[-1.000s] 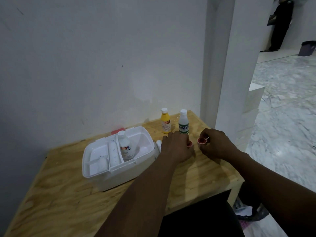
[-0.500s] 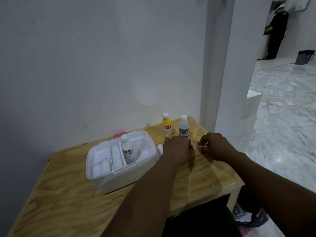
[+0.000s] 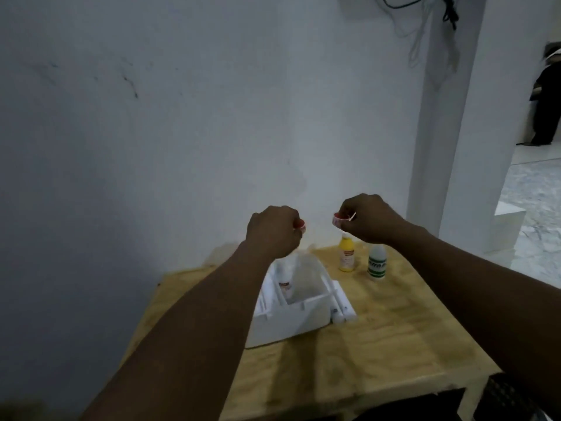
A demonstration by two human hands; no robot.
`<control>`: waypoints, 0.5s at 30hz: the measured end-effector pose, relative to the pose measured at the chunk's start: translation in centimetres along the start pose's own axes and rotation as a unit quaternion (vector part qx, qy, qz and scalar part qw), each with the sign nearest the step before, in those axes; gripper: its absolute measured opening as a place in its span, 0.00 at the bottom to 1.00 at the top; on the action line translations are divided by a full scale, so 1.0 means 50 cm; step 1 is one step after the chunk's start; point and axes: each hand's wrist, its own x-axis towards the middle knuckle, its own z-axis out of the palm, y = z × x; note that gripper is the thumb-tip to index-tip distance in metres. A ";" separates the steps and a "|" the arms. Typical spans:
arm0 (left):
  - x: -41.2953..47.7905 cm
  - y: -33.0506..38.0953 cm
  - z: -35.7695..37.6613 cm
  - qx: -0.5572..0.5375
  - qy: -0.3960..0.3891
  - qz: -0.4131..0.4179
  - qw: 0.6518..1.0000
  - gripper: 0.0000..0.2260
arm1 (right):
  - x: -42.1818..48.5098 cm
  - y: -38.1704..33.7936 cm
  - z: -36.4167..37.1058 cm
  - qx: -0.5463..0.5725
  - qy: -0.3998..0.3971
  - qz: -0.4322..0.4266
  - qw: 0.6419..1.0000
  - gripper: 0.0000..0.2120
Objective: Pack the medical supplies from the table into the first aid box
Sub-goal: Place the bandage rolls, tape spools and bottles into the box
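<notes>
Both my hands are up above the worktop, left hand pinched on a small red-and-white roll and right hand pinched on another one. The white first aid box sits open below, one bottle in it. The yellow bottle and the green-label bottle stand just beside it.

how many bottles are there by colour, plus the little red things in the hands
Yellow bottle on the table: 1
White bottle with green label on the table: 1
White bottle with red label in the first aid box: 1
Small red items, one in the left hand, one in the right hand: 2
Total: 5
</notes>
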 end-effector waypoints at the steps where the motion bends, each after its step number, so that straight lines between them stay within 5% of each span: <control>1: -0.007 -0.031 -0.019 -0.008 0.003 -0.020 1.000 0.11 | 0.012 -0.028 0.003 0.000 -0.003 -0.013 1.000 0.14; 8: -0.068 -0.217 -0.082 -0.051 0.020 -0.121 0.991 0.10 | 0.065 -0.191 0.065 0.052 -0.024 -0.071 0.996 0.12; 15: -0.121 -0.286 -0.028 -0.084 -0.016 -0.133 0.987 0.11 | 0.055 -0.269 0.180 0.055 -0.075 -0.101 0.991 0.14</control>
